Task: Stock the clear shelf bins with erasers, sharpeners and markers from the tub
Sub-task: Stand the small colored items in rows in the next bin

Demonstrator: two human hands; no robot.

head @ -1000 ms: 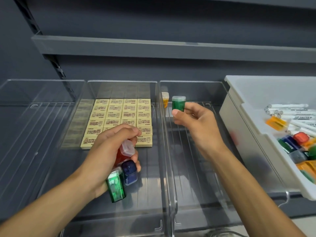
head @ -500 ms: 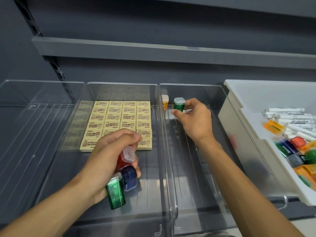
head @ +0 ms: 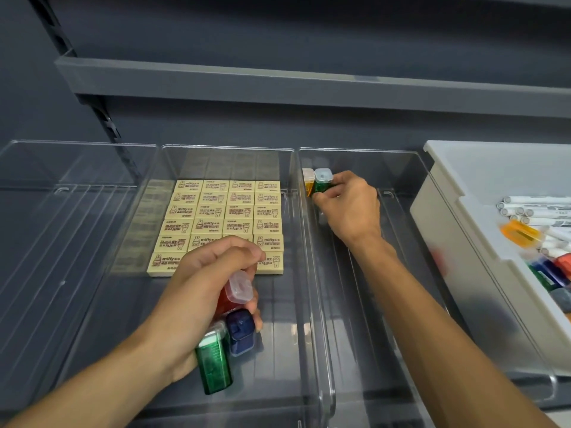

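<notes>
The right hand [head: 349, 208] pinches the green sharpener [head: 323, 180], up in the air a second ago and now down beside the orange one [head: 308, 180] at the back of the right bin [head: 358, 149], so a row is starting, while the left hand [head: 204, 291] grips three more sharpeners [head: 238, 329] above the eraser bin [head: 227, 147].

Even, dim light; glare on the clear bins [head: 321, 273]; wide-angle bending at edges.

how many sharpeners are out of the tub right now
5. An orange sharpener stands at the back of the right bin, a green one beside it in the right hand; the left hand holds red, blue and green. The fist may hide more.
</notes>
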